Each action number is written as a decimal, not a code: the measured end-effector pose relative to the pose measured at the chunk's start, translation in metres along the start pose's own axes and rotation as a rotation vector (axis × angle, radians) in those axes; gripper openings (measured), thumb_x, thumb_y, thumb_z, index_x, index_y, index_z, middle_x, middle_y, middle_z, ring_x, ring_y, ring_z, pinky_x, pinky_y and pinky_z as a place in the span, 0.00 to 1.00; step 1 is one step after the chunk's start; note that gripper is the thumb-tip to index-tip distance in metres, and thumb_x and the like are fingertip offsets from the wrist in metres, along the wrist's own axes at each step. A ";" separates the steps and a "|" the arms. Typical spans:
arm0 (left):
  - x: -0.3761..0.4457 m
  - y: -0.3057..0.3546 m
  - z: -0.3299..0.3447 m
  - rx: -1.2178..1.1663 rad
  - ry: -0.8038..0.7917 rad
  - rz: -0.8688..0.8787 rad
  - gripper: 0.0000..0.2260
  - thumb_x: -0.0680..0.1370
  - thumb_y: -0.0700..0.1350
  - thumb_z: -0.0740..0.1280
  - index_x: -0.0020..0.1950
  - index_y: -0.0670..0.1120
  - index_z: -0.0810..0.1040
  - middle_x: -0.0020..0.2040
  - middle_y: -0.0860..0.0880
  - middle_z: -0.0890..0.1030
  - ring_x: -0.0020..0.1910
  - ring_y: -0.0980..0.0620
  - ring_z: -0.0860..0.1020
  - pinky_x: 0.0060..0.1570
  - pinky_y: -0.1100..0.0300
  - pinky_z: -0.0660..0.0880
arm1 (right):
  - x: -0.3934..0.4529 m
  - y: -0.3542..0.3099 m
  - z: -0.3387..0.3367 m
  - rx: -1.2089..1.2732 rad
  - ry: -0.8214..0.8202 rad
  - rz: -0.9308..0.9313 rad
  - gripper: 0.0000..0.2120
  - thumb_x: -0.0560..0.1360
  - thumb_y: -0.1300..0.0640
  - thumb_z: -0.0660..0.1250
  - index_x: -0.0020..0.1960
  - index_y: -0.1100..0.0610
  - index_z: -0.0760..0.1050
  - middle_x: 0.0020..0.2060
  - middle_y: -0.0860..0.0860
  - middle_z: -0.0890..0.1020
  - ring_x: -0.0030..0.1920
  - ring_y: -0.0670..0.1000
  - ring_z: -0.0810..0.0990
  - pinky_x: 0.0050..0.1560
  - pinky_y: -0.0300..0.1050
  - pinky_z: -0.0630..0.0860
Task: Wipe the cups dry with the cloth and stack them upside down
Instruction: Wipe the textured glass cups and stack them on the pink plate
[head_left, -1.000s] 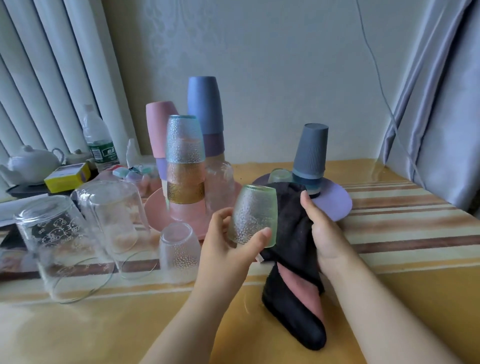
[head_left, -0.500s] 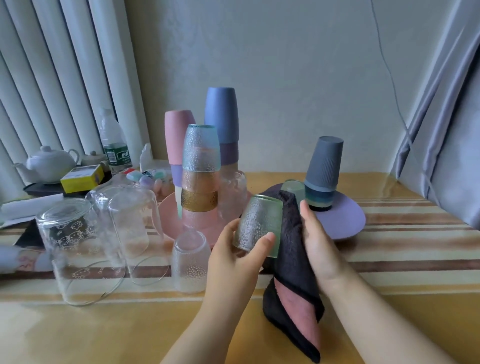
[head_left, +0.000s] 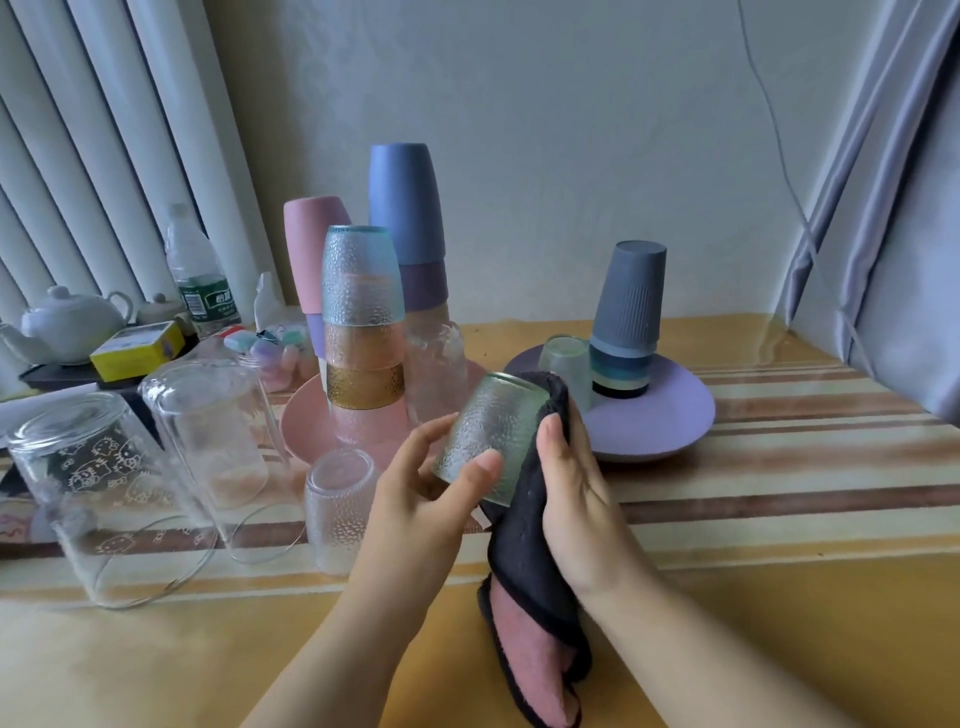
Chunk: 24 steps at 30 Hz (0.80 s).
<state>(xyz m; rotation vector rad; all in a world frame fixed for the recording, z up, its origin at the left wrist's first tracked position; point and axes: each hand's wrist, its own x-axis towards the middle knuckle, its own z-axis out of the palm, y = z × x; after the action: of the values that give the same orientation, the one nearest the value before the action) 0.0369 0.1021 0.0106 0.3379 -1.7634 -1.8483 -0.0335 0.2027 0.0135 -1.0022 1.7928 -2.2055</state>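
Note:
My left hand (head_left: 423, 480) grips a green dimpled glass cup (head_left: 491, 434), tilted with its base up and away from me. My right hand (head_left: 574, 483) presses a black and pink cloth (head_left: 530, 613) against the cup's right side; the cloth hangs down over the table. Behind stands a stack of upside-down dimpled glasses (head_left: 362, 317) on a pink plate (head_left: 301, 423). A small clear dimpled cup (head_left: 337, 506) stands upside down next to my left hand.
Tall pink (head_left: 311, 249) and blue cup stacks (head_left: 408, 223) rise behind the glass stack. A purple plate (head_left: 670, 415) at right carries a grey cup stack (head_left: 628, 312) and a small green cup (head_left: 566, 358). Two large clear glasses (head_left: 93, 488) stand at left; teapot (head_left: 67, 325), bottle (head_left: 200, 275) behind.
The cup has tilted further, base leaning away to the right, and my right hand with the cloth has slid along its side. The camera has shifted slightly.

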 end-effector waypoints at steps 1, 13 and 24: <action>0.001 -0.002 -0.002 -0.031 -0.032 -0.019 0.19 0.67 0.53 0.73 0.57 0.52 0.78 0.46 0.45 0.85 0.43 0.47 0.80 0.53 0.41 0.76 | 0.002 -0.001 -0.004 -0.009 0.015 0.010 0.16 0.79 0.46 0.51 0.65 0.44 0.64 0.61 0.29 0.71 0.60 0.24 0.65 0.61 0.22 0.61; 0.004 0.001 0.003 -0.450 -0.236 -0.246 0.26 0.68 0.61 0.71 0.61 0.49 0.80 0.59 0.45 0.82 0.56 0.47 0.81 0.56 0.51 0.75 | 0.005 -0.003 -0.005 0.407 -0.075 0.340 0.25 0.73 0.36 0.60 0.58 0.55 0.77 0.57 0.54 0.81 0.59 0.51 0.78 0.61 0.46 0.74; -0.004 -0.011 0.005 0.156 0.004 0.145 0.28 0.69 0.66 0.66 0.65 0.53 0.74 0.57 0.57 0.82 0.56 0.62 0.79 0.56 0.60 0.75 | 0.003 0.002 -0.004 -0.050 0.087 0.150 0.34 0.70 0.31 0.51 0.69 0.49 0.68 0.67 0.42 0.72 0.69 0.39 0.66 0.73 0.45 0.60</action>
<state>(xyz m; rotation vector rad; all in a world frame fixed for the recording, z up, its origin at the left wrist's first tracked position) 0.0345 0.1083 -0.0007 0.2650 -1.8822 -1.6131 -0.0387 0.2042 0.0131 -0.7635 1.9011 -2.1544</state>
